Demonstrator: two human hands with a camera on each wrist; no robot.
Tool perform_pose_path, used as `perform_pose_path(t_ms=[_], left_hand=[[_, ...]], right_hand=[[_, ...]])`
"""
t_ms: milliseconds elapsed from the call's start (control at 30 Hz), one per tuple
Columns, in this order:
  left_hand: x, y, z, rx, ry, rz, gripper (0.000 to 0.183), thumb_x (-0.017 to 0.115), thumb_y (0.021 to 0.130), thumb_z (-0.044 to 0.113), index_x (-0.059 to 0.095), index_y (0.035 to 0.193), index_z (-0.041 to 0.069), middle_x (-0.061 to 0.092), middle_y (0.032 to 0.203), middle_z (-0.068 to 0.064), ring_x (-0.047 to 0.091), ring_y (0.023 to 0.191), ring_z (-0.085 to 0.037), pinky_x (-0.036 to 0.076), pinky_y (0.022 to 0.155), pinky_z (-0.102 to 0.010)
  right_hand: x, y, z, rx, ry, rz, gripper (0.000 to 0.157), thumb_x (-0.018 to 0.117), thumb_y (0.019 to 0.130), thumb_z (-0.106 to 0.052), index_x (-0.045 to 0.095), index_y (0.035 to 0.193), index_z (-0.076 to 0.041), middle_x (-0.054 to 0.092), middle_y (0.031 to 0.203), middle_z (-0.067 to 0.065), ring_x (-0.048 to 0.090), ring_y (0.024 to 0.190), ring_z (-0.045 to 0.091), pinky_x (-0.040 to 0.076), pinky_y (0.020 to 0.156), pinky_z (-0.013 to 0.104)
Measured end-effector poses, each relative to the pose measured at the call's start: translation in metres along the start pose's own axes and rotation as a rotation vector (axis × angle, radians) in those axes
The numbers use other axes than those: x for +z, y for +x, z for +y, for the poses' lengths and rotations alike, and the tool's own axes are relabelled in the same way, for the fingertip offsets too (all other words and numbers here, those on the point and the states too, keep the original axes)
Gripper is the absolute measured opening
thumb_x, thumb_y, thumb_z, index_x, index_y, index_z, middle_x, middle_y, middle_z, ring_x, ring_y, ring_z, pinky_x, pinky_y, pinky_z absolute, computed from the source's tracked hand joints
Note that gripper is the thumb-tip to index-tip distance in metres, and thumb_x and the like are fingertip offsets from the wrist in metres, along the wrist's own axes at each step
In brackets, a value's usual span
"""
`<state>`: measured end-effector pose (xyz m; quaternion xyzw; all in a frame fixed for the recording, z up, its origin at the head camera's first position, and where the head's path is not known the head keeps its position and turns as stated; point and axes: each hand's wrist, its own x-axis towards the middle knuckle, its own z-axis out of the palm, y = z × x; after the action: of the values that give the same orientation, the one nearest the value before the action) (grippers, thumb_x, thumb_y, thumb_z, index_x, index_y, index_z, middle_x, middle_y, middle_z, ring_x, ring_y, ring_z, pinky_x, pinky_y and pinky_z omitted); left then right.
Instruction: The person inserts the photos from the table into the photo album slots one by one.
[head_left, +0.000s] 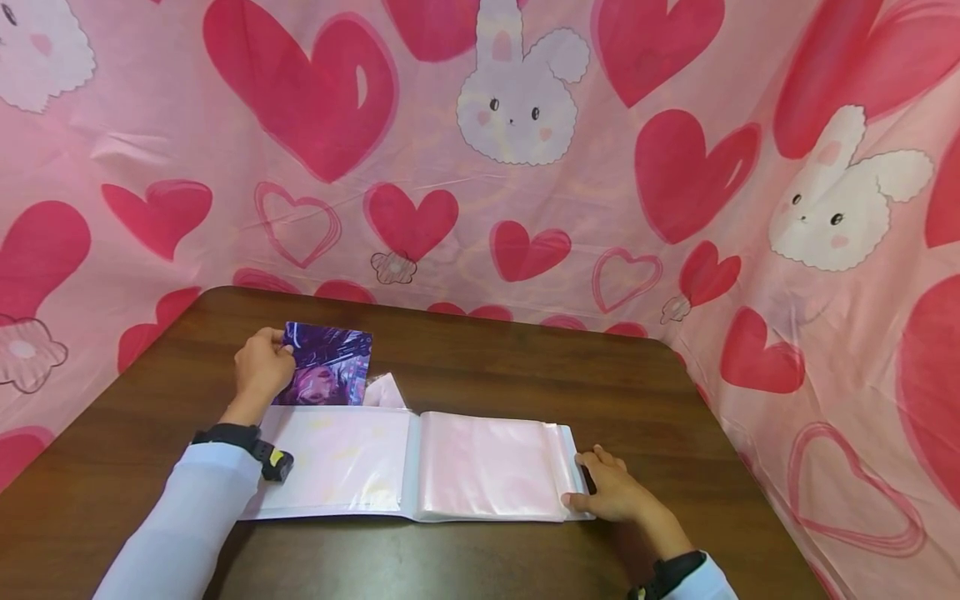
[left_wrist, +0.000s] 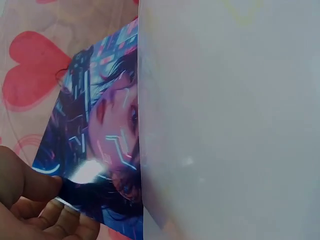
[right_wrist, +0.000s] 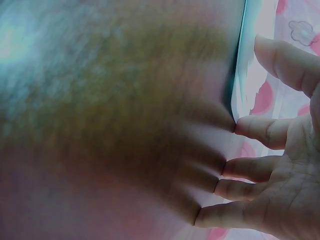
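Note:
A photo album (head_left: 412, 500) with clear sleeves lies spread open on the table. Behind its left page rises a glossy purple-blue picture card (head_left: 326, 358) showing a neon-lit face. My left hand (head_left: 264, 362) pinches that card by its left edge, thumb on the printed side in the left wrist view. The card's lower part is hidden behind the page (left_wrist: 230, 120). At the album's right edge, my right hand (head_left: 611, 487) rests with its thumb over the cover's border. Its fingers are stretched out, fingertips touching the tabletop in the right wrist view.
A pale pink pointed piece (head_left: 385, 392) sticks up behind the album, just right of the card. The dark wooden table (head_left: 525, 358) meets a pink cloth backdrop (head_left: 450, 150) with hearts and rabbits at its back and right.

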<state>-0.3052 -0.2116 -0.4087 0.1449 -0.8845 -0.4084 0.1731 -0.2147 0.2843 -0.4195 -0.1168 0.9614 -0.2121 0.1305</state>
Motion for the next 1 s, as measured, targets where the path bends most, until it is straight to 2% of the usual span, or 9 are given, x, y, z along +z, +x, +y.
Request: perform_pose_path(t_ms=[100,200,300,400,533,633,767,900,1000], left_hand=[[0.002,0.002,0.0,-0.008,-0.071,0.066,0.031,0.048,0.092,0.005,0.051,0.118,-0.012,0.056,0.104,-0.031,0.047,0.101,-0.048,0.036,0.087,-0.056],[0.002,0.004,0.002,-0.054,-0.15,0.106,0.031,0.048,0.094,0.007,0.051,0.118,-0.01,0.057,0.104,-0.029,0.049,0.099,-0.042,0.04,0.081,-0.049],[0.001,0.004,0.005,-0.129,-0.228,0.093,0.033,0.048,0.096,0.013,0.05,0.122,-0.007,0.056,0.11,-0.025,0.049,0.099,-0.036,0.043,0.075,-0.04],[-0.001,0.001,0.01,-0.181,-0.293,0.044,0.037,0.046,0.097,0.017,0.047,0.127,-0.005,0.054,0.115,-0.023,0.051,0.096,-0.029,0.047,0.068,-0.029],[0.002,-0.003,0.017,-0.193,-0.416,0.023,0.032,0.048,0.096,0.012,0.047,0.121,-0.007,0.056,0.104,-0.02,0.057,0.073,-0.017,0.048,0.056,-0.02],[0.007,-0.004,0.021,-0.202,-0.514,0.052,0.026,0.051,0.093,0.008,0.047,0.115,-0.007,0.057,0.095,-0.015,0.055,0.061,-0.009,0.05,0.054,-0.02],[0.013,-0.005,0.023,-0.237,-0.622,0.063,0.028,0.051,0.093,0.006,0.043,0.118,-0.005,0.057,0.105,-0.02,0.059,0.075,-0.013,0.052,0.064,-0.022],[0.019,-0.008,0.027,-0.292,-0.775,-0.019,0.038,0.05,0.094,0.005,0.035,0.128,-0.004,0.045,0.128,-0.025,0.055,0.104,-0.028,0.048,0.077,-0.03],[0.024,-0.012,0.03,-0.312,-0.849,-0.063,0.034,0.05,0.093,0.003,0.036,0.123,-0.003,0.044,0.126,-0.025,0.055,0.104,-0.027,0.047,0.081,-0.034]], right_hand=[[0.0,0.0,0.0,0.004,0.002,-0.004,0.071,0.074,0.076,-0.037,0.048,0.127,0.006,0.026,0.135,0.041,0.022,0.122,0.058,0.028,0.09,0.067],[-0.001,0.002,0.0,0.008,-0.001,-0.008,0.072,0.074,0.076,-0.038,0.048,0.127,0.006,0.026,0.135,0.041,0.022,0.122,0.058,0.028,0.09,0.067],[0.0,0.002,0.0,0.01,-0.004,-0.011,0.072,0.074,0.076,-0.038,0.048,0.127,0.005,0.026,0.135,0.041,0.022,0.122,0.058,0.028,0.09,0.067],[0.0,0.002,0.0,0.009,-0.001,-0.011,0.072,0.074,0.076,-0.038,0.047,0.127,0.005,0.026,0.135,0.041,0.022,0.123,0.058,0.028,0.09,0.067],[0.0,0.002,0.0,0.01,0.001,-0.008,0.072,0.075,0.076,-0.038,0.047,0.127,0.006,0.027,0.135,0.041,0.022,0.122,0.058,0.027,0.09,0.067],[0.0,0.002,0.0,0.006,-0.002,-0.005,0.072,0.075,0.076,-0.037,0.048,0.126,0.006,0.027,0.135,0.041,0.023,0.122,0.058,0.028,0.09,0.067],[0.001,0.002,0.001,-0.001,-0.009,-0.002,0.071,0.075,0.076,-0.037,0.048,0.126,0.006,0.028,0.134,0.041,0.023,0.121,0.059,0.028,0.09,0.067],[0.001,0.002,0.001,0.0,-0.008,0.001,0.071,0.075,0.076,-0.036,0.048,0.126,0.006,0.028,0.134,0.041,0.023,0.122,0.058,0.028,0.091,0.067],[0.001,0.001,0.001,0.003,-0.01,0.001,0.071,0.075,0.076,-0.036,0.048,0.126,0.006,0.028,0.134,0.041,0.023,0.122,0.058,0.028,0.091,0.067]])
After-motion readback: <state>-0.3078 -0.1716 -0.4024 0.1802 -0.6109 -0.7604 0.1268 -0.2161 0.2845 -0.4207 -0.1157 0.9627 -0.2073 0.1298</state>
